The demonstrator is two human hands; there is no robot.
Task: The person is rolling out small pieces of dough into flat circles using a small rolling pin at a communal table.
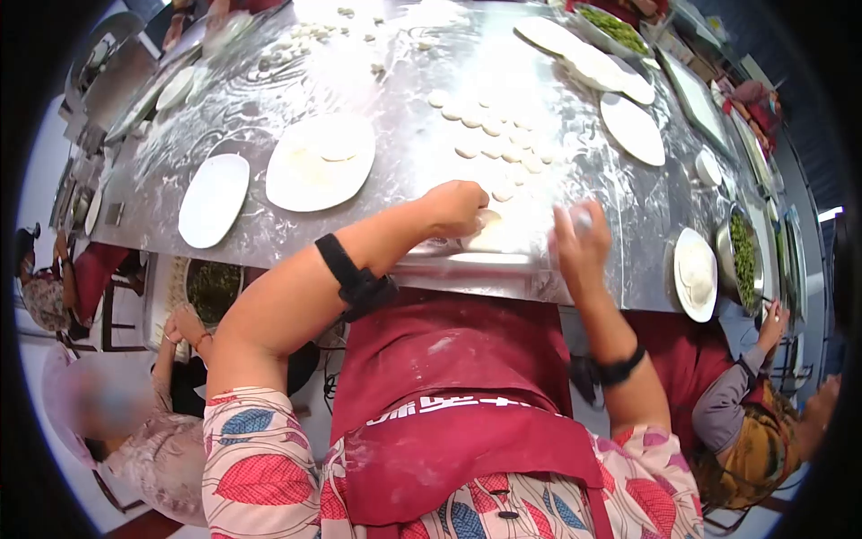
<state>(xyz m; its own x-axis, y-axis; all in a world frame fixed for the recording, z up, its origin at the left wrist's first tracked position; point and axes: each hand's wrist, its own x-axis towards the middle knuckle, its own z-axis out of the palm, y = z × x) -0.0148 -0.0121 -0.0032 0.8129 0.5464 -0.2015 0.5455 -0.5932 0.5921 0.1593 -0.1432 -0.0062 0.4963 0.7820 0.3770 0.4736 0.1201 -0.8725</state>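
My left hand (456, 208) is closed, its fingertips on the edge of a pale dough wrapper (488, 234) at the near side of the metal table. To the right of it, my right hand (582, 241) is raised just above the tabletop. Motion smears its fingers, and a whitish patch between them is too blurred to name. Beyond both hands lie several small flattened dough pieces (492, 128) on the floured surface. A white oval plate (296, 193) with a thin wrapper on it stands to the left of my left hand.
Another white plate (213, 202) is at the left edge. On the right are a plate of stacked wrappers (682, 286) and a bowl of green filling (743, 260). Several plates (632, 130) line the far right. More dough pieces (310, 36) lie far off. People sit on both sides.
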